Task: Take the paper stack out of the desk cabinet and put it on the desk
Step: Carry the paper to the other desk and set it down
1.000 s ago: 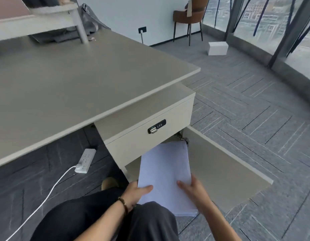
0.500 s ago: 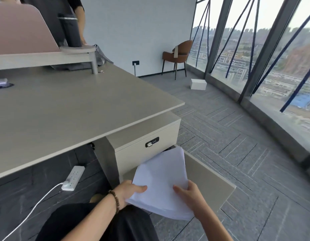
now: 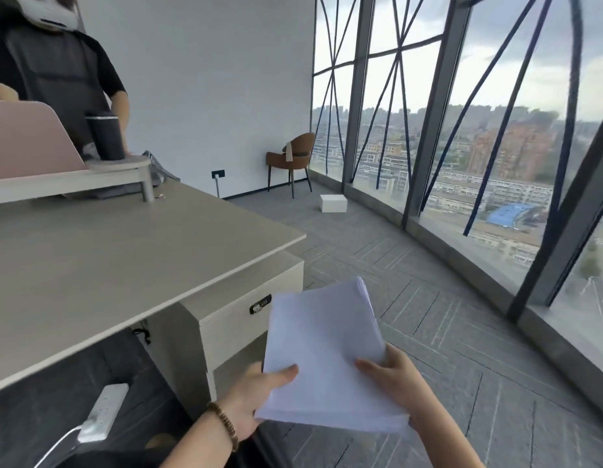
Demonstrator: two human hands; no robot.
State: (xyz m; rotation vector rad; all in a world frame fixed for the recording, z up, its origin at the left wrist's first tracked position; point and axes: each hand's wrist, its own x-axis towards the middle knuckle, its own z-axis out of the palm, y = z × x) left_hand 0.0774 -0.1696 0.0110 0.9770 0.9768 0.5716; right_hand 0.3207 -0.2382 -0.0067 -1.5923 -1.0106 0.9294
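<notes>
A white paper stack [image 3: 323,346] is in the air in front of the beige desk cabinet [image 3: 232,319], held by both hands. My left hand [image 3: 256,396] grips its near left corner, thumb on top. My right hand [image 3: 394,380] grips the near right edge, thumb on top as well. The stack tilts up and away from me and hides the cabinet's lower opening and door. The grey desk [image 3: 118,265] stretches to the left, its top above the cabinet's locked drawer [image 3: 259,304].
A raised shelf [image 3: 74,180] at the desk's back carries a dark cup [image 3: 106,135]; a person in black stands behind it. A power strip [image 3: 104,412] lies on the floor under the desk. A brown chair [image 3: 293,160] and a white box [image 3: 333,203] stand by the window wall.
The paper stack has come out of the cabinet and risen in both hands. My view has lifted, so the cabinet door has dropped out of sight behind the paper.
</notes>
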